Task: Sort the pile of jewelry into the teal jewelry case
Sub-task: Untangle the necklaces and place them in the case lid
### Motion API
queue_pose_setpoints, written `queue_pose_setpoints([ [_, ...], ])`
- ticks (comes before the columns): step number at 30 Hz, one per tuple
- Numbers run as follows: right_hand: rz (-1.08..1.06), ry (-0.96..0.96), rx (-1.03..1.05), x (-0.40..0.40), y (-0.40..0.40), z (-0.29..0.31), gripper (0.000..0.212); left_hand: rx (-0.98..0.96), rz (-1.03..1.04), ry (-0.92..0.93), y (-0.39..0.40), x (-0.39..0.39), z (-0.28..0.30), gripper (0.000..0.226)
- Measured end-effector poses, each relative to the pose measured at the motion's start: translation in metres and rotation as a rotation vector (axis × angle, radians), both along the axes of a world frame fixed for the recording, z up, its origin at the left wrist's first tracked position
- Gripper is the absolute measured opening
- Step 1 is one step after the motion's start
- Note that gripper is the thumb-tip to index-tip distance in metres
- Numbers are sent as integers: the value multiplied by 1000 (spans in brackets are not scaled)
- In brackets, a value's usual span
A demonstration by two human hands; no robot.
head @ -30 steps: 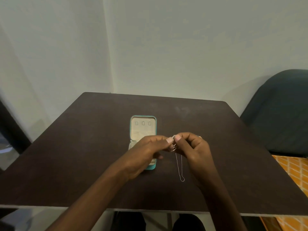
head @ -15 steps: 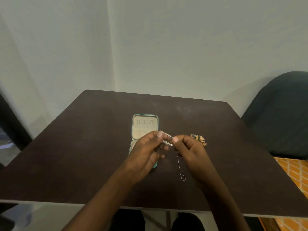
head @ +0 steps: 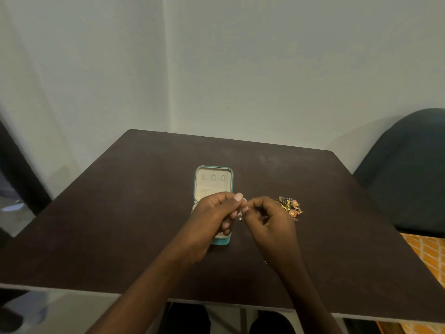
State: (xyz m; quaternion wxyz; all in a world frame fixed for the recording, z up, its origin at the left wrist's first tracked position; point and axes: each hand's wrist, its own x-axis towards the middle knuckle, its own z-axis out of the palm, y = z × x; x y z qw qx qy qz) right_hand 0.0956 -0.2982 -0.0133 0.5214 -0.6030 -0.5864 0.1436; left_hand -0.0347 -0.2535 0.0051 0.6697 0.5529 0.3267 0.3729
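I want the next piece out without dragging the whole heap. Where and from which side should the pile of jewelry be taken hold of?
Judging from the head view, pinch one piece at the near-right edge of the pile of jewelry, where orange-toned pieces jut out from the tangle. Come from above with the right hand, which is right beside it; the pile lies low on the table, so lift slowly.

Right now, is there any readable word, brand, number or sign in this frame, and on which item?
None: no lettering shows anywhere.
Teal jewelry case: open; the lid's cream lining carries three small tabs, no print.
Jewelry pile: gold and copper pieces, too small and blurred to show any engraving.
Dark table, wall and chair: unmarked.
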Motion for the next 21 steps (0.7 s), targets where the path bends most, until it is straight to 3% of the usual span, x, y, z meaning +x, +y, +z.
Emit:
queue_pose_setpoints([
  [3,165,151,-46,0,0,9,27,26,-19,101,3,-3,3,23],
  [7,326,350,-150,4,5,15,25,35,-48,194,12,-10,7,24],
  [16,66,-250,-87,-3,26,18,11,-144,7,185,30,-23,10,45],
  [21,-29,-451,30,-13,37,10,8,-189,80,109,34,-24,5,38],
])
